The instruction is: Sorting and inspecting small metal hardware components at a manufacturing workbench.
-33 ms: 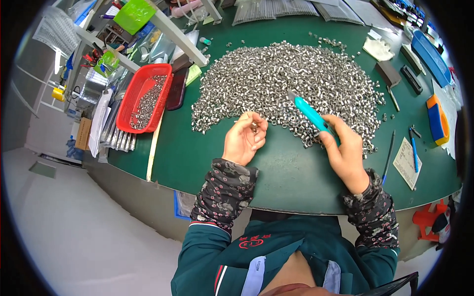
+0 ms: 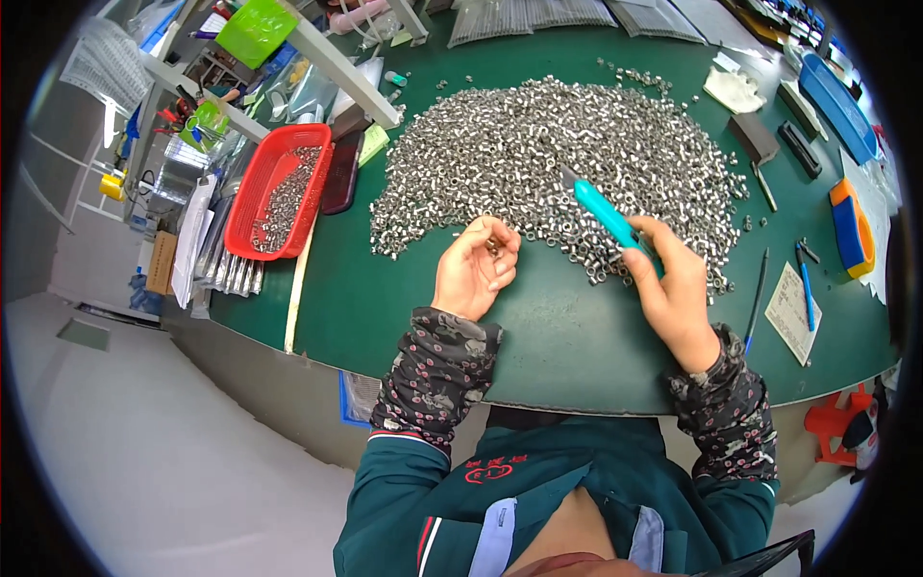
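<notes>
A broad pile of small shiny metal rings (image 2: pixel 538 135) covers the middle of the green table (image 2: pixel 567 346). At its near edge my left hand (image 2: pixel 477 264) is curled, palm up, around a few of these metal rings, partly hidden by the fingers. My right hand (image 2: pixel 673 288) grips a teal utility knife (image 2: pixel 604 212), its blade pointing up and left over the pile. To the left, a red plastic basket (image 2: pixel 236 197) holds more of the small metal pieces.
A dark phone (image 2: pixel 341 173) lies beside the basket, near a grey shelf post (image 2: pixel 351 72). On the right are a paper slip (image 2: pixel 790 315), a blue pen (image 2: pixel 806 288), a blue and orange tape dispenser (image 2: pixel 848 231), a dark block (image 2: pixel 753 137) and a blue tray (image 2: pixel 838 106).
</notes>
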Demonstrator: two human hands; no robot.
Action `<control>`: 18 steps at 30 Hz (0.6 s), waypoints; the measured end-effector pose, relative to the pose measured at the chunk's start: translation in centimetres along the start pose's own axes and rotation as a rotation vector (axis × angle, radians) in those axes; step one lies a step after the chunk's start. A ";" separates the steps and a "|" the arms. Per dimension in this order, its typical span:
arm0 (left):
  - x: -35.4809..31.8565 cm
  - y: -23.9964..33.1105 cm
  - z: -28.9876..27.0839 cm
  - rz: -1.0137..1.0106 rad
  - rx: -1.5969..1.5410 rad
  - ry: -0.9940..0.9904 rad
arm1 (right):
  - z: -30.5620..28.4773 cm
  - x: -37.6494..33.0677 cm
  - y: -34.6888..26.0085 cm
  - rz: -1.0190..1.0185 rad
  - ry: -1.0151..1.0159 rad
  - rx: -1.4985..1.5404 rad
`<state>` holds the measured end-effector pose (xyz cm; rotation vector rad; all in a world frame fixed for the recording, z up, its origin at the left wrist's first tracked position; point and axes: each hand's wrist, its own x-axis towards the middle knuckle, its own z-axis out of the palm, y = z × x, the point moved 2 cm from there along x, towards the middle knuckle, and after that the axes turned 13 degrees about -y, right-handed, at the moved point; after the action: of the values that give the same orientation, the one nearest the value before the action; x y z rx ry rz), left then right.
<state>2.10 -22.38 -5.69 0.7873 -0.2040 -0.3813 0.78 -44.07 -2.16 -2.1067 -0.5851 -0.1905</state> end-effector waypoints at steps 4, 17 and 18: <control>0.6 -1.1 2.4 -0.235 0.673 0.119 | -0.3 0.3 0.4 0.026 0.042 0.044; 1.3 -4.9 5.5 0.144 1.804 -0.122 | 0.3 -0.4 0.7 -0.066 0.075 0.013; 1.3 -5.0 5.4 0.144 1.804 -0.119 | 0.3 -0.3 0.8 -0.068 0.073 0.014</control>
<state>0.31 -29.62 -5.51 2.5000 -0.7454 0.0004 0.83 -44.28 -3.04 -2.0589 -0.6128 -0.3002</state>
